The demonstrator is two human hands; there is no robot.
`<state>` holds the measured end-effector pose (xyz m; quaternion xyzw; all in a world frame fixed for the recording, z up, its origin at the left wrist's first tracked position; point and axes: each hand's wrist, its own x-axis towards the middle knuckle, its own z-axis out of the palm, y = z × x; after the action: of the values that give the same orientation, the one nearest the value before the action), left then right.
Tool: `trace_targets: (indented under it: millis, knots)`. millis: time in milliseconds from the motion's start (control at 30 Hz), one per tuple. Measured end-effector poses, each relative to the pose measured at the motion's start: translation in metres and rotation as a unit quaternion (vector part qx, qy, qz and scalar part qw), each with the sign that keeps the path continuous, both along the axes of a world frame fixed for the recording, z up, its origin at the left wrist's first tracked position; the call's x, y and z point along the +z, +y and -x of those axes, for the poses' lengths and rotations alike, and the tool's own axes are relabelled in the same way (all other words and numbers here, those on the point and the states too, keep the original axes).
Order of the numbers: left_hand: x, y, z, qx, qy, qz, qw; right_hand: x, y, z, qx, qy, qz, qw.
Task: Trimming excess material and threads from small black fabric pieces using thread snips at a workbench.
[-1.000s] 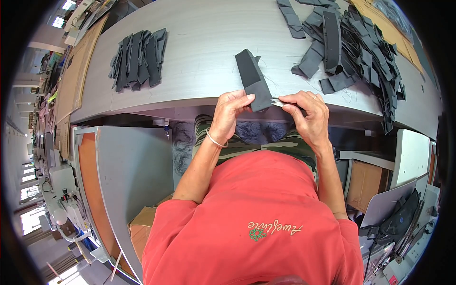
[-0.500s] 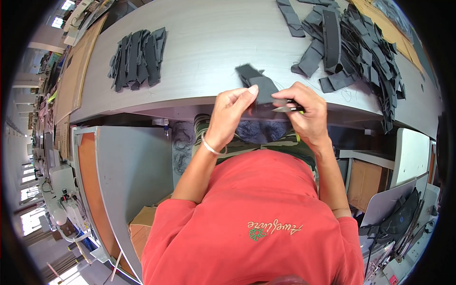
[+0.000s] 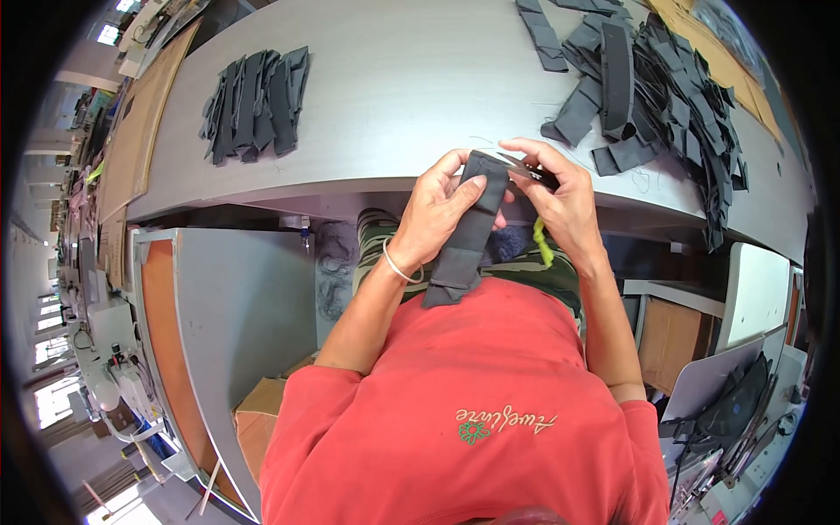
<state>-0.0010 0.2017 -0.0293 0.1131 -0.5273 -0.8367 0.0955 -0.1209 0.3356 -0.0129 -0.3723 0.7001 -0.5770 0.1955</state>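
Note:
My left hand [image 3: 429,214] pinches a dark grey fabric strip [image 3: 475,223] between thumb and fingers, at the table's near edge. The strip's lower end hangs down toward my lap. In my right hand [image 3: 567,206] is a pair of thread snips [image 3: 540,176], dark-handled, with the blades pointing at the strip's upper end. Whether the blades touch the cloth I cannot tell. A yellow-green tie [image 3: 543,243] dangles below the right hand.
On the table [image 3: 385,96], a neat row of grey strips [image 3: 254,109] lies at the left. A large loose heap of similar strips [image 3: 678,114] covers the right side. Below the table, a grey cabinet panel [image 3: 245,289] stands to the left of my legs.
The strip has swung round and now hangs down toward my lap instead of lying out over the table. My right hand has moved up slightly, bringing the snips to its upper end.

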Motion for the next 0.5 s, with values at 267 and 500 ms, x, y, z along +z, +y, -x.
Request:
trace_targets:
  millis: [267, 500]
  knots:
    - [-0.001, -0.006, 0.000, -0.021, -0.019, -0.052, 0.998, 0.009, 0.001, 0.018, -0.012, 0.381, -0.043, 0.924]
    - [-0.001, -0.005, 0.002, -0.020, -0.018, -0.122, 0.992, 0.003, -0.006, 0.015, -0.031, 0.458, -0.030, 0.888]
